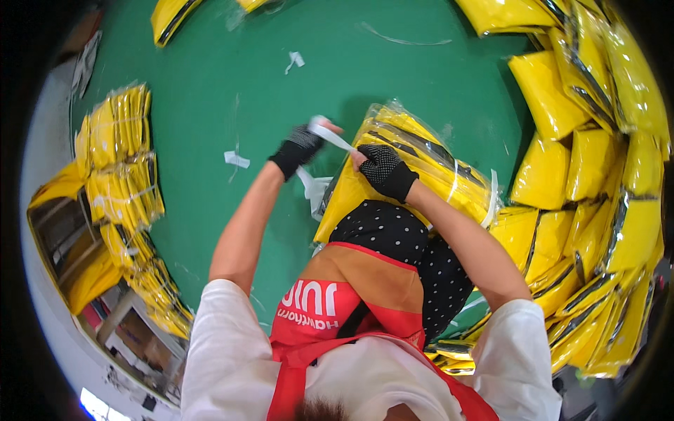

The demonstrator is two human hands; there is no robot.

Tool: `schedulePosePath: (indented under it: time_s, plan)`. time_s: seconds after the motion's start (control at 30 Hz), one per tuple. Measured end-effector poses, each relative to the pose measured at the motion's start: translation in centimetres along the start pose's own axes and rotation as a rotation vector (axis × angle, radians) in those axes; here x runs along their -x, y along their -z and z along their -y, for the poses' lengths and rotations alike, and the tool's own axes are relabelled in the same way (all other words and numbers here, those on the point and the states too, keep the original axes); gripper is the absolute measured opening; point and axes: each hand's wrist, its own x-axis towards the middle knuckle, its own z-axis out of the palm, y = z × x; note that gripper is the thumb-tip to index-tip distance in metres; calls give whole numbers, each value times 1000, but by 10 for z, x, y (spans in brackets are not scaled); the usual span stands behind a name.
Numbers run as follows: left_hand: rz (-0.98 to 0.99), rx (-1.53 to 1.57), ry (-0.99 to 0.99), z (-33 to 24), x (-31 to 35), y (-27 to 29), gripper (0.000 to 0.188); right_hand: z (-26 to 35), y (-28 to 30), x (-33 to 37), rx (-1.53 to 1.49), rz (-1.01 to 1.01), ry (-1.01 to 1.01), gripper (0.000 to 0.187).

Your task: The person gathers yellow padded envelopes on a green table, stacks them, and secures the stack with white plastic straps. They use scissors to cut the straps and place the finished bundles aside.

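Note:
Both my hands wear black dotted gloves with bare fingertips. A white strip (335,137), flat like a strap, stretches between them. My left hand (307,144) is closed on its far end, slightly blurred. Closer to me, my right hand (382,168) pinches the other end of the strip, just over the edge of a bundle of folded yellow packets (411,147) in clear plastic. The bundle lies in front of my knees, tilted, with a white band (454,180) around its right part. Below my left hand, a loose white piece (314,188) hangs beside the bundle.
Heaped yellow packets (554,165) rise along the right side. Banded yellow bundles (125,186) form a row at the left, next to a shelf-like opening (67,242). White scraps (236,159) lie on the green floor (281,91). More yellow packets (168,19) show at the far edge.

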Motion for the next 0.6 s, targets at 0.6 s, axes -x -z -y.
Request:
schedulePosePath:
  time_s: [0.6]
  plan:
    - [316,-647,-197,-239,147,-33,43,-28,-4,-14,79,268,123,32]
